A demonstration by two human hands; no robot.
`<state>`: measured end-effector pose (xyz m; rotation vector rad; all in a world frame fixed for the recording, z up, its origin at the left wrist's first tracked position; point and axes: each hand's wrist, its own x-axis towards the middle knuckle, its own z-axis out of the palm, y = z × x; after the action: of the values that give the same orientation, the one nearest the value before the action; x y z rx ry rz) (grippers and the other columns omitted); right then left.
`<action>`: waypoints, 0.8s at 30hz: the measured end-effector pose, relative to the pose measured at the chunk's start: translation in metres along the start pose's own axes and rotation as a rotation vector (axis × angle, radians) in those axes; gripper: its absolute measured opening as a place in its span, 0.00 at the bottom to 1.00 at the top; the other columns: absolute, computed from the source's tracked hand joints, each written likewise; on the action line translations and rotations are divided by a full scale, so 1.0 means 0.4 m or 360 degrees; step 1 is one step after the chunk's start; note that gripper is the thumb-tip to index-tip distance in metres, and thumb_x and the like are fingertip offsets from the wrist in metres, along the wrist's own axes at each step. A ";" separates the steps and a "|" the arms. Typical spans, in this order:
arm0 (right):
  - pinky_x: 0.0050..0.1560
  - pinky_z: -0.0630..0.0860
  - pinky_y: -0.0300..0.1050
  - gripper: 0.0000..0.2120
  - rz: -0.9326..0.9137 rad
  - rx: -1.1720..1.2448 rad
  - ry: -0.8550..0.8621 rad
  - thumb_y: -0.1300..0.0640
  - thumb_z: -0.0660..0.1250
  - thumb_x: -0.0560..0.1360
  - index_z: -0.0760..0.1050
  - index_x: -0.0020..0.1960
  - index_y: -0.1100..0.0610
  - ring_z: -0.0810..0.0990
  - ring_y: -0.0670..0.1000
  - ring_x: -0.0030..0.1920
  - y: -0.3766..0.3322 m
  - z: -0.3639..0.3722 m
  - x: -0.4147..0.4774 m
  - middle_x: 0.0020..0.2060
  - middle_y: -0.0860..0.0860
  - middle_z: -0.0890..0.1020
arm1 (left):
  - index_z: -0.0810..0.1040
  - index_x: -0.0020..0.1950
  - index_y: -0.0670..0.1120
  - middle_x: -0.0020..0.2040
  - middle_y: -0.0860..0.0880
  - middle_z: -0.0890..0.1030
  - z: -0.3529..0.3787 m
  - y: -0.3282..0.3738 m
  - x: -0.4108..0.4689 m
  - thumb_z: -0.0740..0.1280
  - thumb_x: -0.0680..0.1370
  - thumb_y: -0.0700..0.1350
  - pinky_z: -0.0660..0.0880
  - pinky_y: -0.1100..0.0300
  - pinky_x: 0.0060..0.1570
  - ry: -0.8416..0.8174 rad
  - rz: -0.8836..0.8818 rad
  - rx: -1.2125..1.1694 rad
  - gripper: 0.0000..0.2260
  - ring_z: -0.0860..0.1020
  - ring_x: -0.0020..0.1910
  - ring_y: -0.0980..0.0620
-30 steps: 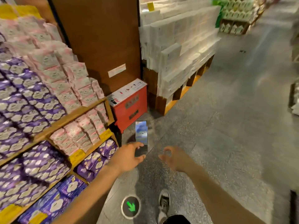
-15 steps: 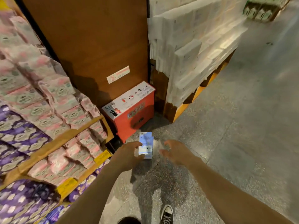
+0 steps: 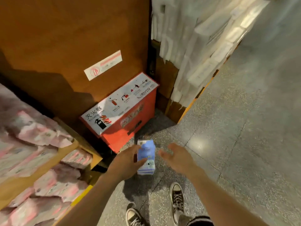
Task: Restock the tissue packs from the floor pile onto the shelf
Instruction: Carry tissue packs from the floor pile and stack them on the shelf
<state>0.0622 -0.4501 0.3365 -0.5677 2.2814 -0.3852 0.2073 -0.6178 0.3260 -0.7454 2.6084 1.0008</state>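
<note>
Tissue pack: blue and white, upright, at lower centre of the frame, just in front of the red box; blurred, so I cannot tell whether its base rests on the floor.
Left hand: on the pack's left side, thumb curled across its front and fingers wrapped over its upper edge, gripping it.
Right hand: just right of the pack, palm turned towards it, fingers spread and nearly straight, holding nothing; a narrow gap shows between them and the pack.
Fire extinguisher box: red with a white printed lid, against the brown panel, which carries a white and pink sticker.
Shelf: wooden, at lower left of the frame, packed with pink tissue packs on two levels.
White packs: stacked high at upper right, blurred.
Sneakers: black and white, on the speckled floor at the bottom edge.
</note>
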 end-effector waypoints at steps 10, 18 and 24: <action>0.50 0.73 0.44 0.39 0.0056 0.0229 -0.0146 0.32 0.63 0.76 0.65 0.77 0.57 0.79 0.55 0.54 0.220 0.380 0.681 0.48 0.50 0.80 | 0.67 0.72 0.54 0.61 0.49 0.80 0.438 -0.459 0.530 0.70 0.75 0.60 0.76 0.54 0.54 0.0039 -0.0262 -0.0215 0.28 0.79 0.59 0.47; 0.60 0.73 0.46 0.32 0.0029 0.0067 -0.0255 0.39 0.67 0.78 0.70 0.73 0.59 0.77 0.58 0.66 0.405 0.628 1.013 0.68 0.57 0.78 | 0.62 0.76 0.51 0.68 0.50 0.75 0.793 -0.692 0.847 0.69 0.75 0.63 0.73 0.56 0.54 -0.0141 -0.0291 -0.0222 0.34 0.76 0.63 0.47; 0.42 0.70 0.45 0.15 0.0083 0.0143 -0.0281 0.39 0.68 0.77 0.77 0.48 0.51 0.82 0.57 0.47 0.470 0.746 1.173 0.47 0.58 0.83 | 0.56 0.75 0.46 0.67 0.42 0.75 0.921 -0.806 0.965 0.70 0.74 0.62 0.76 0.46 0.54 -0.0132 -0.0504 -0.0259 0.38 0.77 0.59 0.40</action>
<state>-0.0688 -0.5567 -0.2258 -0.4763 2.0943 -0.3942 0.0768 -0.7157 -0.2756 -1.0901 2.2643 1.1252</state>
